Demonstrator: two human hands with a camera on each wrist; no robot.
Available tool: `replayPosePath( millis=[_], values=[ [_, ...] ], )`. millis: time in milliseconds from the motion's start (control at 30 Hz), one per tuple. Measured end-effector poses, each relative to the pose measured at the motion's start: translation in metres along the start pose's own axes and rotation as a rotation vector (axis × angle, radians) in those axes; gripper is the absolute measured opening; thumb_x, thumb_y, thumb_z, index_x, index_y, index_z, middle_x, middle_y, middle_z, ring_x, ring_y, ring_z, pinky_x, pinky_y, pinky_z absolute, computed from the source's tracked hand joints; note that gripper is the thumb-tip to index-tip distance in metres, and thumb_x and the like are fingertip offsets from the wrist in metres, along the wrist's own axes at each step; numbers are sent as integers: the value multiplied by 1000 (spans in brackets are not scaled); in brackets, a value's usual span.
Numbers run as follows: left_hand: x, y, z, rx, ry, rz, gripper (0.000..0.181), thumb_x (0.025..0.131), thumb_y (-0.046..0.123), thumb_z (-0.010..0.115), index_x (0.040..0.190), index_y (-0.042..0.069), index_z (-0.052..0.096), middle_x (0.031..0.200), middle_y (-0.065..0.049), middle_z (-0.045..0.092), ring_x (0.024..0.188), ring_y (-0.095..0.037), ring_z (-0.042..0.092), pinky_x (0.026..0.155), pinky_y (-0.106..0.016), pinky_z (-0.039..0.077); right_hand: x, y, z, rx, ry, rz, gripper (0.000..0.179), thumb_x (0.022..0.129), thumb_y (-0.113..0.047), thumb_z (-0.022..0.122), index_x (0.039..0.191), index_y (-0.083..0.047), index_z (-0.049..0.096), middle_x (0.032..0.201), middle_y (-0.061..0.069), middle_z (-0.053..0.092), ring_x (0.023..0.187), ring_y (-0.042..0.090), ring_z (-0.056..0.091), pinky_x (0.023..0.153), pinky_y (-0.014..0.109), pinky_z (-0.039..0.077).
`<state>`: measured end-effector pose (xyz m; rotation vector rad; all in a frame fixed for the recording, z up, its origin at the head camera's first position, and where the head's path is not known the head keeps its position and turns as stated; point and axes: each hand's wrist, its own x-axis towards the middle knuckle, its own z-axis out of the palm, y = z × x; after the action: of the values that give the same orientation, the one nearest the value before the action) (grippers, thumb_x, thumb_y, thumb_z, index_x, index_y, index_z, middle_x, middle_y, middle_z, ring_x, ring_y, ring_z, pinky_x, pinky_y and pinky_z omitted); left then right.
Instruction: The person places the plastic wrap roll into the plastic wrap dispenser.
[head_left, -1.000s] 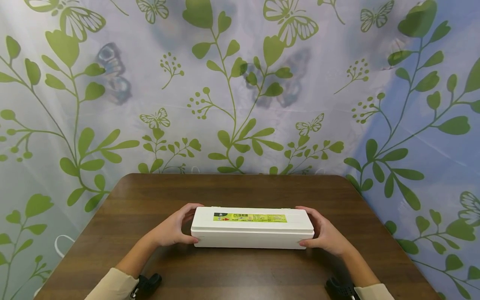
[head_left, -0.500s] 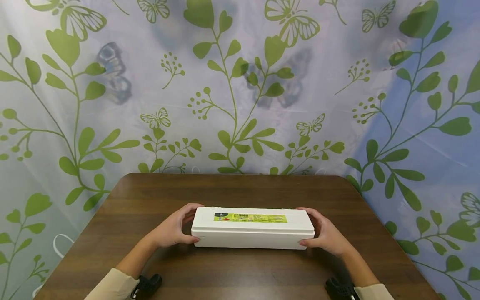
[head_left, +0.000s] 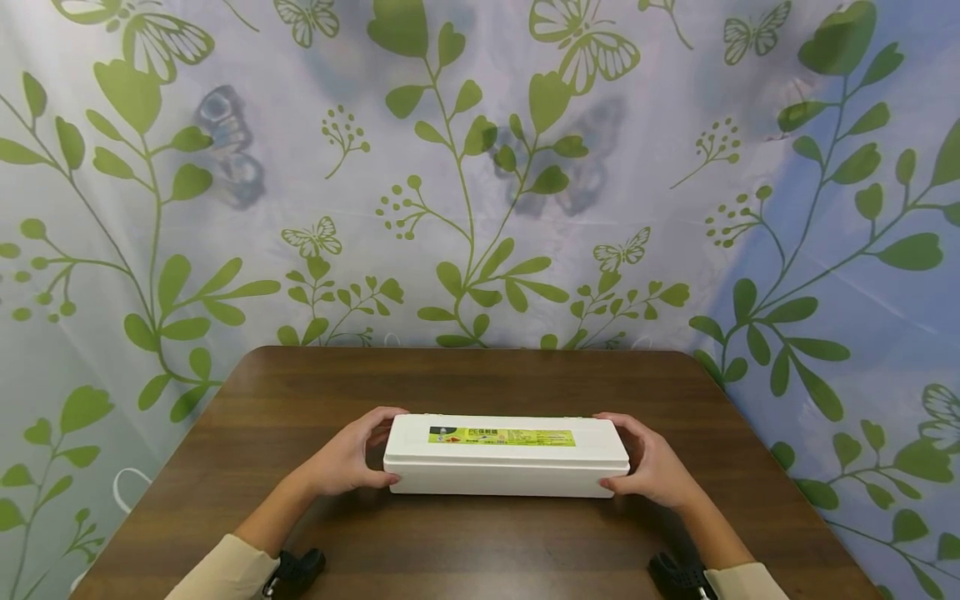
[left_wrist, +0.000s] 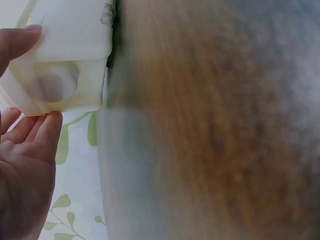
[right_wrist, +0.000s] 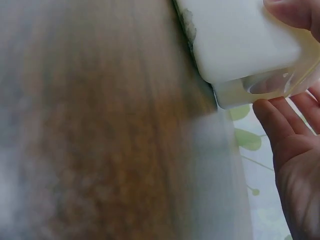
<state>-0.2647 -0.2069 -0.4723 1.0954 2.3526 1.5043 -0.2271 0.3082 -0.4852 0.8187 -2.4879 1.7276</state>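
A long white cling film box [head_left: 502,479] with a yellow-green label [head_left: 501,436] on its lid lies crosswise on the brown table, lid down. My left hand [head_left: 348,454] grips its left end, thumb on the front face and fingers round the back. At the opposite end my right hand [head_left: 656,467] holds it the same way. In the left wrist view, the end of the box [left_wrist: 72,35] has a round recess with something greyish in it. The right wrist view shows the other end of the box [right_wrist: 240,45], thumb and fingers on opposite faces.
The brown wooden table [head_left: 480,550] has rounded far corners. Behind it hangs a pale curtain [head_left: 480,208] printed with green leaves and butterflies. A white cord loop [head_left: 123,487] shows beyond the left edge. Each wrist wears a black strap.
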Motion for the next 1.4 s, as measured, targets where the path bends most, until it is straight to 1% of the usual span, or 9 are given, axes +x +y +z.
replayPosePath(
  millis=[133, 333, 533, 600, 767, 900, 1033, 1233, 1400],
  values=[
    [1, 1, 0, 0, -6, 15, 85, 75, 12, 92, 145, 10, 43, 141, -3, 53, 131, -15, 53, 110, -16, 41, 0, 2, -1, 10, -1, 4, 90, 73, 2, 89, 150, -8, 44, 137, 16, 56, 111, 15, 65, 80, 37, 61],
    [1, 2, 0, -1, -9, 10, 85, 74, 8, 91, 144, 8, 43, 141, -6, 53, 129, -15, 54, 110, -18, 42, 1, 6, -3, 47, -39, 16, 91, 75, 3, 86, 152, 0, 37, 139, 13, 53, 113, 15, 64, 82, 38, 61],
    [0, 1, -2, 30, -23, -19, 85, 76, 16, 92, 145, 11, 42, 144, -6, 50, 133, -20, 49, 113, -48, 42, 2, 5, -4, 79, -90, 47, 91, 76, 2, 85, 152, -2, 34, 141, 12, 51, 115, 14, 61, 85, 37, 60],
    [0, 0, -3, 12, -35, -33, 85, 77, 17, 91, 146, 12, 41, 145, -7, 49, 135, -23, 47, 113, -52, 39, 2, 4, -6, 98, -100, 69, 89, 77, 2, 84, 151, -4, 35, 141, 10, 51, 116, 13, 60, 87, 36, 59],
    [1, -2, -4, -132, -65, -89, 72, 89, 15, 81, 147, 11, 40, 150, -15, 44, 142, -39, 44, 110, -34, 47, 1, 2, -11, 165, -106, 120, 72, 88, 2, 73, 151, -1, 37, 140, 1, 56, 116, 10, 61, 89, 31, 57],
    [0, -2, -6, -227, -71, -115, 66, 92, 11, 77, 148, 8, 41, 153, -20, 41, 146, -46, 39, 104, -23, 49, 2, 2, -13, 164, -105, 111, 67, 92, 4, 68, 151, 2, 38, 139, -1, 59, 117, 11, 62, 90, 31, 57],
    [0, -1, -8, -212, -64, -102, 68, 90, 13, 79, 148, 9, 42, 153, -19, 42, 146, -45, 39, 109, -22, 45, 2, 3, -13, 156, -93, 95, 69, 89, 6, 71, 149, 4, 39, 139, -1, 60, 117, 10, 62, 90, 29, 56],
    [0, -3, -6, -174, -44, -95, 73, 86, 13, 83, 147, 11, 44, 151, -13, 46, 144, -31, 42, 113, -17, 38, 2, 5, -10, 172, -92, 80, 73, 86, 8, 74, 149, 4, 38, 140, 0, 58, 118, 9, 61, 91, 29, 57],
    [-1, -3, -6, -157, -35, -96, 73, 86, 14, 84, 147, 12, 44, 150, -12, 47, 143, -31, 43, 115, -23, 38, 2, 6, -9, 175, -91, 67, 72, 85, 7, 74, 149, 5, 39, 139, 1, 58, 118, 10, 61, 92, 29, 56]
  ],
)
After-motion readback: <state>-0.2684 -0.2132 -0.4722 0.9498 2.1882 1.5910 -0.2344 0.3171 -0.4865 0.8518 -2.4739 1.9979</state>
